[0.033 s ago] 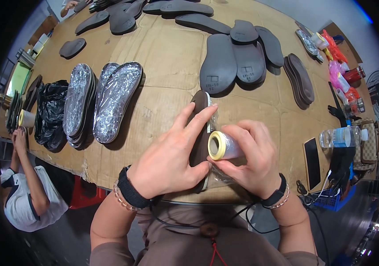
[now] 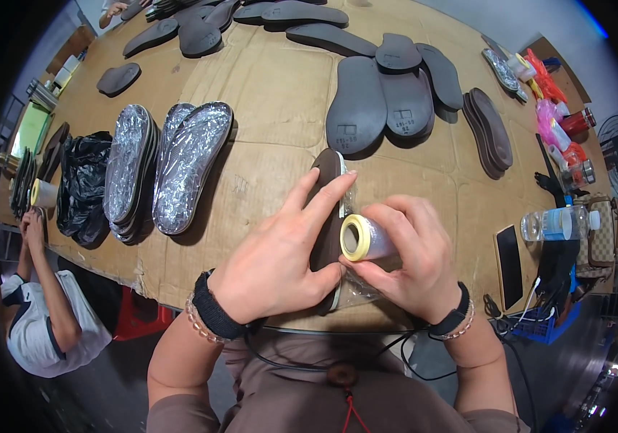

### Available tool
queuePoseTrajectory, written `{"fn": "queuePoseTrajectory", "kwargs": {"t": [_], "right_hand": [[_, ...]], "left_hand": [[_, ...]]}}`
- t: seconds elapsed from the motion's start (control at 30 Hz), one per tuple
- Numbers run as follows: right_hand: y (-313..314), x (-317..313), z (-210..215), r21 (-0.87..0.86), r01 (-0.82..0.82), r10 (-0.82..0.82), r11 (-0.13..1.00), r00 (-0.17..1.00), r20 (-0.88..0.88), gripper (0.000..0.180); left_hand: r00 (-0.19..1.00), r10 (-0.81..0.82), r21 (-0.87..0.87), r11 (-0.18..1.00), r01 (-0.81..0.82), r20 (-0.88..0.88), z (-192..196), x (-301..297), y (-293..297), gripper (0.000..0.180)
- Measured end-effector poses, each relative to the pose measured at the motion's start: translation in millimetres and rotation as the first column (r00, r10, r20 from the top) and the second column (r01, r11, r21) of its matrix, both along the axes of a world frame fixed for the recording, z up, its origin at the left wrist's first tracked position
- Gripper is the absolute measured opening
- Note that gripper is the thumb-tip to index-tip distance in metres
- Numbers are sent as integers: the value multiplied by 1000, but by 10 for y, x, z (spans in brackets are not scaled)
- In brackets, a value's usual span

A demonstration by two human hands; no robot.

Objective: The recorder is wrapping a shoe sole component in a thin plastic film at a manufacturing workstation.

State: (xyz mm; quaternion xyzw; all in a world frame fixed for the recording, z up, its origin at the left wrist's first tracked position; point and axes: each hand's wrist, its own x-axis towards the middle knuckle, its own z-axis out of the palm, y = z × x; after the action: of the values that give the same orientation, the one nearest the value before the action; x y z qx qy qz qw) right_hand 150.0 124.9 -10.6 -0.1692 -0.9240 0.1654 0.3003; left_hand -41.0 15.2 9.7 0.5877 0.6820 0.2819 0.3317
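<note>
A dark brown shoe sole (image 2: 325, 243) stands tilted on its edge at the table's near side, a pale strip along its right. My left hand (image 2: 277, 249) grips it, fingers over the upper end and thumb near the lower part; the palm hides much of it. To its right, my right hand (image 2: 419, 252) is wrapped round a roll of clear plastic film (image 2: 370, 238) with a yellowish core end facing up and left. Loose film shows beside the sole and under the roll. Left of my hands lie film-wrapped soles (image 2: 192, 169) and a stack of wrapped soles (image 2: 128, 164).
Bare dark soles (image 2: 358, 105) lie in a group beyond my hands, with a small stack (image 2: 488, 130) to the right. A black plastic bag (image 2: 85, 187), a water bottle (image 2: 558, 224) and a phone (image 2: 509, 265) are on the table. At the left edge sits a co-worker (image 2: 56, 317).
</note>
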Motion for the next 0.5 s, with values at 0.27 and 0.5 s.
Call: {"fn": "queuePoseTrajectory", "kwargs": {"t": [0.27, 0.5], "right_hand": [[162, -16, 143, -135, -180, 208, 974, 951, 228, 56], [219, -23, -71, -56, -47, 38, 997, 988, -147, 59]], "left_hand": [[1000, 10, -88, 996, -8, 21, -12, -23, -5, 96], [998, -11, 34, 999, 13, -57, -78, -39, -34, 103]]}}
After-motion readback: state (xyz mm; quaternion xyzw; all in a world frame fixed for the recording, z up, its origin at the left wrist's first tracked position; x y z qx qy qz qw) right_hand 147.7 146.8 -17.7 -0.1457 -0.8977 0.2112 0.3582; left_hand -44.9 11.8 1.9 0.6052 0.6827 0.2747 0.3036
